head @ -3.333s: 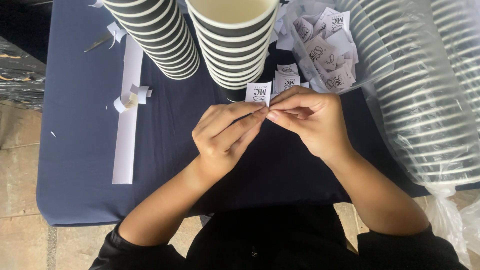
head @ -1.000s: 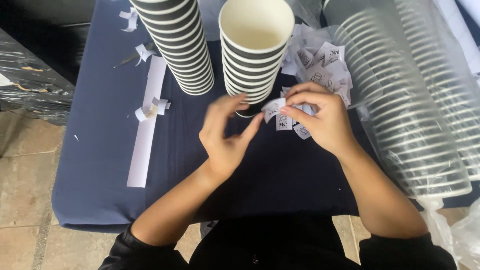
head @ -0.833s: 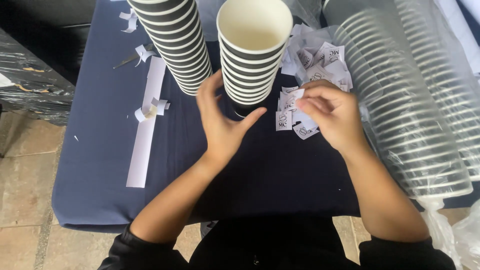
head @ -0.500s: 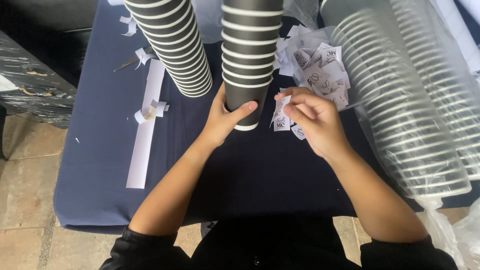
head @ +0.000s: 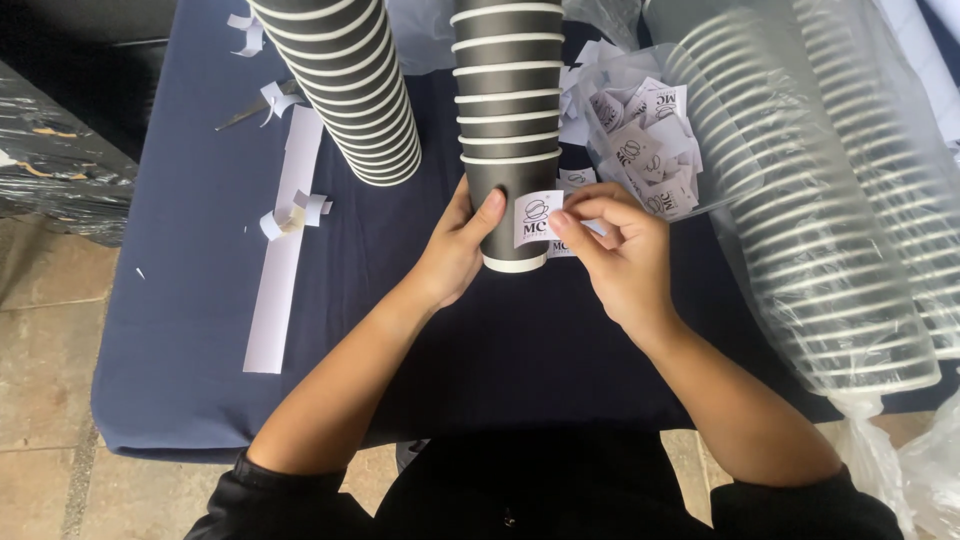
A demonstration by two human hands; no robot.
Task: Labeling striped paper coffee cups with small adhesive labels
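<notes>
My left hand [head: 453, 248] grips the bottom cup of a tall stack of dark paper cups with white rims [head: 507, 120], tilted toward me over the navy-covered table [head: 180, 300]. My right hand [head: 612, 253] pinches a small white printed sticker [head: 537, 218] and presses it against the side of that bottom cup. A few loose stickers [head: 577, 178] lie on the cloth just behind my right hand.
A second stack of dark cups [head: 350, 85] stands to the left. A clear bag of printed stickers [head: 645, 140] sits behind my right hand. Plastic-wrapped sleeves of cups [head: 850, 220] lie at the right. White backing strips and curled paper scraps [head: 285, 225] lie at the left.
My left hand let go of the sticker, reached to the cup stack and tipped it toward me. My right hand carried the sticker onto the bottom cup's side.
</notes>
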